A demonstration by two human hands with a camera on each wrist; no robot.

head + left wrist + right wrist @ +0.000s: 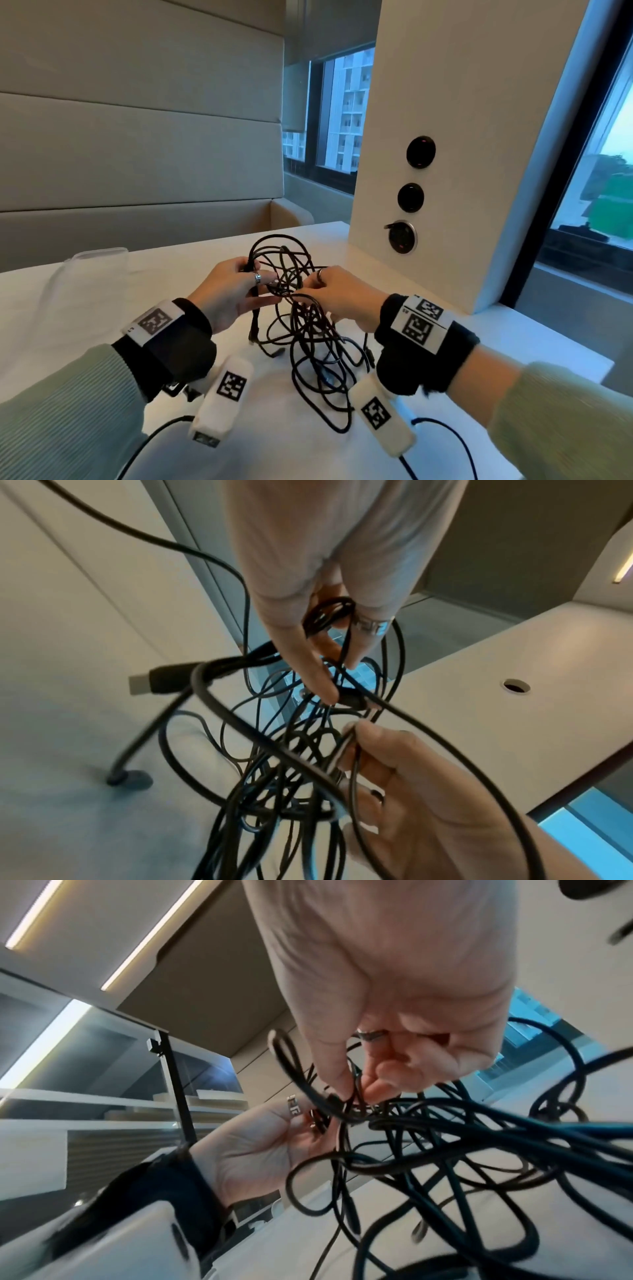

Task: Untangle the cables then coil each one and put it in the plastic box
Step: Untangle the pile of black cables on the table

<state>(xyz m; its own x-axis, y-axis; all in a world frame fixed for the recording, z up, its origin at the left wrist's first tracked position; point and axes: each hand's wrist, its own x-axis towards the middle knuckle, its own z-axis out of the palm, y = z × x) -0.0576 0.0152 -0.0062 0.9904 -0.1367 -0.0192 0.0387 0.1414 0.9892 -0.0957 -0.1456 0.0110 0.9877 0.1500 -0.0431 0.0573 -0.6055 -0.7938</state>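
Note:
A tangle of several thin black cables (301, 329) is lifted partly off the white table (68, 325), its lower loops still lying on the surface. My left hand (269, 284) grips a bundle of strands at the upper left of the knot; in the left wrist view this hand (337, 680) has loops passing between its fingers. A USB plug (150, 683) sticks out to the left. My right hand (306, 287) pinches a strand at the centre of the knot, thumb against fingertip (358, 1091). The clear plastic box (92, 262) stands at the table's far left.
A white pillar (462, 102) with round black sockets (420, 151) rises just right of the cables. Behind the table runs a padded bench back (137, 154), with windows (342, 113) beyond. The wrist-camera leads (445, 431) trail over the near edge.

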